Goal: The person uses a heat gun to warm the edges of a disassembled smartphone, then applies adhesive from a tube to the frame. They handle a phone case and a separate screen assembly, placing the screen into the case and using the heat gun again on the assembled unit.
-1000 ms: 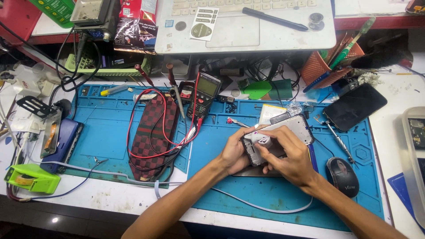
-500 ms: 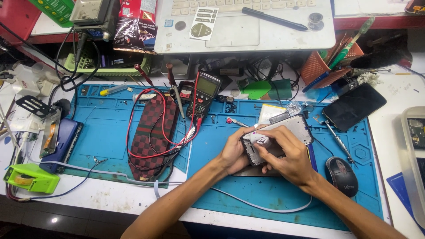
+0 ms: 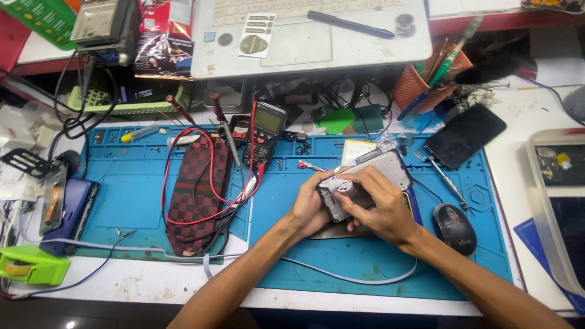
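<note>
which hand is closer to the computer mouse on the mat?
Right. The right hand rests on the opened phone, just left of the black mouse. The left hand grips the phone's far side, farther from the mouse.

Both hands cover most of the opened phone [image 3: 390, 170]: the left hand [image 3: 311, 210] hides its near end, the right hand [image 3: 381, 210] its middle, so the parts inside cannot be told. A small pale thing at the right fingertips [image 3: 341, 184] is too small to identify — cloth or tool, unclear. The flat dark piece [image 3: 332, 232] beneath the hands shows only an edge. Both forearms run off the bottom edge. The laptop [image 3: 317, 36] is cut off at the top — the plastic tray [image 3: 551, 219] at the right edge.
</note>
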